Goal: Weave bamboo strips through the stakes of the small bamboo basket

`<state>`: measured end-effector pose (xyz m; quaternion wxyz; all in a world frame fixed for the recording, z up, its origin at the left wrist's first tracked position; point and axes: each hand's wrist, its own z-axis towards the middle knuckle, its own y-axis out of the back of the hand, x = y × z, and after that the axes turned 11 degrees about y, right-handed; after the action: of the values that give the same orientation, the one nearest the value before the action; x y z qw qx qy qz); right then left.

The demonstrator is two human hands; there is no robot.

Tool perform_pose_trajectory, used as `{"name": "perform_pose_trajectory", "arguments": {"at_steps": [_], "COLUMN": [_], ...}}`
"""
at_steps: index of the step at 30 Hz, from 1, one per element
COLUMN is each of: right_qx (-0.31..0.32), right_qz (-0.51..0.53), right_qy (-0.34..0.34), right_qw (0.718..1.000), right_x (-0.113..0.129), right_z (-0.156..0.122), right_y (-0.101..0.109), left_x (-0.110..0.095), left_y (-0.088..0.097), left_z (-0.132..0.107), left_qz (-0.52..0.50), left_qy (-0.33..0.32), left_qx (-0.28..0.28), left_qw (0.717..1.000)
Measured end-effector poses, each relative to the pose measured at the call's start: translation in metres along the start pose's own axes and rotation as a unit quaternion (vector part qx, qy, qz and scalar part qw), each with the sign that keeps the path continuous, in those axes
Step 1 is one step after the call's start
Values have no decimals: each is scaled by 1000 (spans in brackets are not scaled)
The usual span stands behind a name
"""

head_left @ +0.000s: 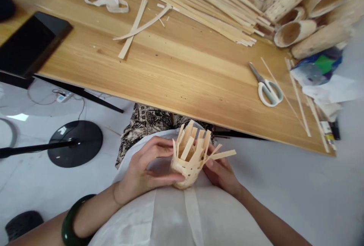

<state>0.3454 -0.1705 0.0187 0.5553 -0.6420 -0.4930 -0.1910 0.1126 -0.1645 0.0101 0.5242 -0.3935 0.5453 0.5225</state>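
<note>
A small half-woven basket [190, 159] of pale bamboo strips rests on my lap, its loose strip ends sticking up and one pointing right. My left hand [143, 170] cups its left side, thumb along the base and fingers curled round the rim. My right hand [220, 172] holds the right side, fingers pressed against the weave and partly hidden behind it. A dark green bangle [69, 221] sits on my left forearm.
A wooden table [176, 71] stretches ahead with a heap of bamboo strips [216, 3], white-handled scissors [265, 86], bamboo tube sections [301, 30], a black tablet [30, 43] at left and a blue bag [318, 68] at right. A black stand base [75, 143] sits on the floor.
</note>
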Motion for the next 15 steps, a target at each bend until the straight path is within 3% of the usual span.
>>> {"name": "perform_pose_trajectory", "arguments": {"at_steps": [3,7,12,15], "right_qx": [-10,-6,26,37], "right_qz": [-1,-1,-9,-30], "right_qy": [-15,-8,4,15], "right_qw": [1000,1000,1000,999], "right_x": [1,-2,-9,-10], "right_z": [1,5,12,15], "right_y": [-1,-2,-2,-6], "left_x": [-1,-11,-14,-8], "left_y": [-5,-9,-11,-12], "left_z": [3,12,19,17], "left_qz": [-114,-256,-251,-230], "left_qy": [102,226,307,302], "left_qx": [17,31,168,143], "left_qw": [988,939,903,914]}}
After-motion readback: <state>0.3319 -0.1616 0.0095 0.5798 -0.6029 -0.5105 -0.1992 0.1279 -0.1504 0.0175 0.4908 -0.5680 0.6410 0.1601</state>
